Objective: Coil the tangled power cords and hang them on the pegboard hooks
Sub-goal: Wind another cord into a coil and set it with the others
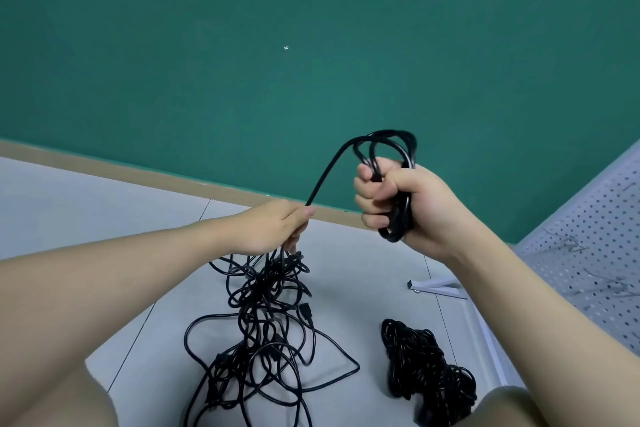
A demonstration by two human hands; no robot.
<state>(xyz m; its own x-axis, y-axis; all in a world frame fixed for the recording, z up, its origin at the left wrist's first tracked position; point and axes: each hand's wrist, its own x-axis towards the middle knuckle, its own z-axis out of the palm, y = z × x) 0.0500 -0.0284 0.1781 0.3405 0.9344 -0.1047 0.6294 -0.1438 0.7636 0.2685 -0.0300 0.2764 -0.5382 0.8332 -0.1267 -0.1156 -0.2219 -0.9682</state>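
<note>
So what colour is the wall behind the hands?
Green, a dark teal shade: the wall shows plainly in the head view.

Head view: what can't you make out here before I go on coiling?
- Pegboard: cut off by the right edge; hooks too faint to count.
- Tangle: how many cords, strands overlap; bottom edge crops it.
- Coil: loop count, right hand hides it.

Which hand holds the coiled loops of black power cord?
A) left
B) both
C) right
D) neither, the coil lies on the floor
C: the right hand has its fingers curled round the coiled loops of black power cord, while the left hand only pinches the single strand leading up to them.
</note>
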